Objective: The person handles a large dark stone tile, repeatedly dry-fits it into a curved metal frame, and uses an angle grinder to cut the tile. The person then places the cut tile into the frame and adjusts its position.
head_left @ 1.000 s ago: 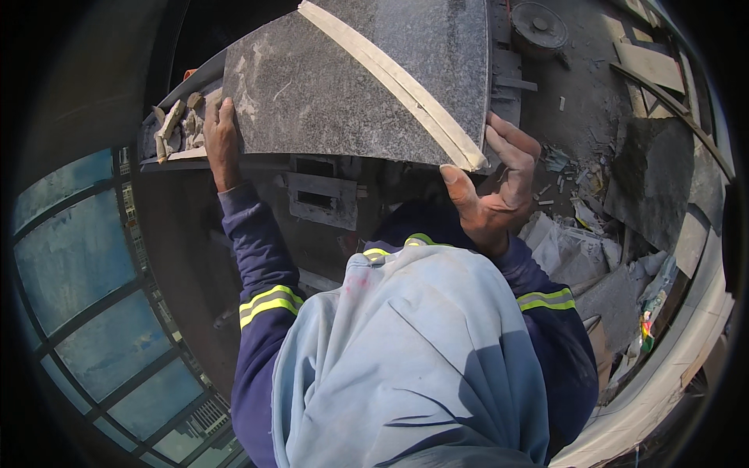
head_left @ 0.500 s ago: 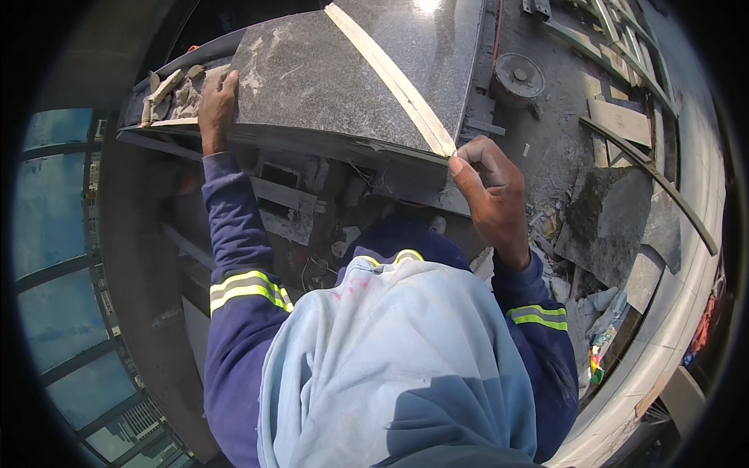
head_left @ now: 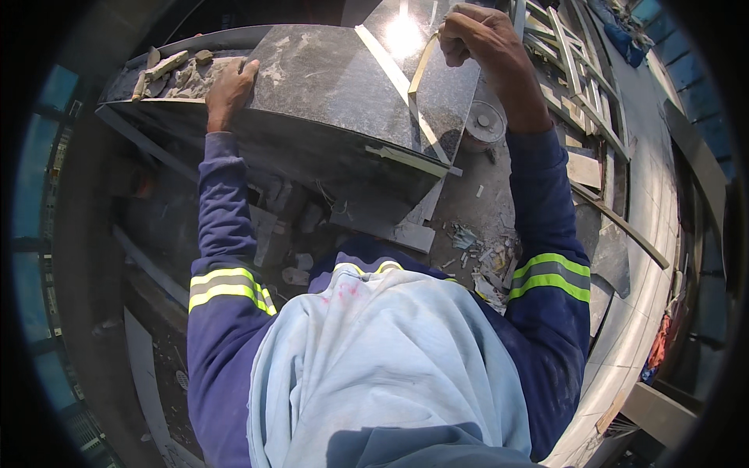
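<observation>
A grey speckled stone slab, glinting in sunlight, lies at the top of the view with a pale tape strip running diagonally over it. My left hand grips the slab's left edge, fingers curled, beside a narrow trough of broken cream and grey pieces. My right hand is raised over the slab's right part, fingers closed in a pinch on a lifted, bent length of the tape.
A round lidded bucket stands right of the slab. Pale metal frames and boards lie along the right, near a curved tiled ledge. Rubble and scraps litter the floor. Glass panels show at both rims.
My right hand has moved up and forward from the slab's near corner, lifting part of the tape. My left hand stays on the slab's edge. The view has shifted.
</observation>
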`<state>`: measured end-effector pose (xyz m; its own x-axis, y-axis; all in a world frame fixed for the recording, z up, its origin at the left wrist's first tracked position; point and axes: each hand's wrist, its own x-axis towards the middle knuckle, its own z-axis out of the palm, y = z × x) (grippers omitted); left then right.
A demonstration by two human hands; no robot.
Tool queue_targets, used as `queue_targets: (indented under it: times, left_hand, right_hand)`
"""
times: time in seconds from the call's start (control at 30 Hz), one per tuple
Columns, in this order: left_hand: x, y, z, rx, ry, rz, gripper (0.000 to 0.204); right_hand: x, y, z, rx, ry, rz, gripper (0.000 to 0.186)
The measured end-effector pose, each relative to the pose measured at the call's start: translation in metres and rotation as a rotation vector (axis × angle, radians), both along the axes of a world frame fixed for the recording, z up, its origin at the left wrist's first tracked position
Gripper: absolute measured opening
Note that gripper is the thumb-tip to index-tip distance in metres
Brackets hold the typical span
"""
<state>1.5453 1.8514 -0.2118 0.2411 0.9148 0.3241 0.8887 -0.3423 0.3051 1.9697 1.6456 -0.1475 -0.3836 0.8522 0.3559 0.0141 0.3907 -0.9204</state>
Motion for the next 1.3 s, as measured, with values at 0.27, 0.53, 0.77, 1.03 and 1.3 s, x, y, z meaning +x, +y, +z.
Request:
queue_targets:
  times: [0.27,0.53,0.77,1.03,1.3]
  left_hand:
    - [-0.013,-0.015,0.010,-0.036,0.002,0.048,0.065]
    - [-0.014,-0.017,0.015,-0.046,0.011,0.065,0.064]
    - [-0.006,-0.013,0.014,-0.070,-0.005,0.032,0.064]
    - [0.025,0.002,0.019,-0.138,-0.024,-0.059,0.062]
    - [0.048,0.045,0.048,-0.498,-0.247,-0.296,0.050]
  right_hand:
    - [-0.022,0.174,0.031,0.007,-0.268,-0.395,0.042]
    - [-0.014,0.164,0.095,0.387,-0.314,-0.786,0.029]
    - [0.047,0.035,0.128,0.887,-0.078,-1.144,0.020]
    - [0.115,-0.162,-0.127,0.319,-0.071,-1.561,0.020]
    - [0.041,-0.277,-0.285,-0.794,-0.708,-1.242,0.038]
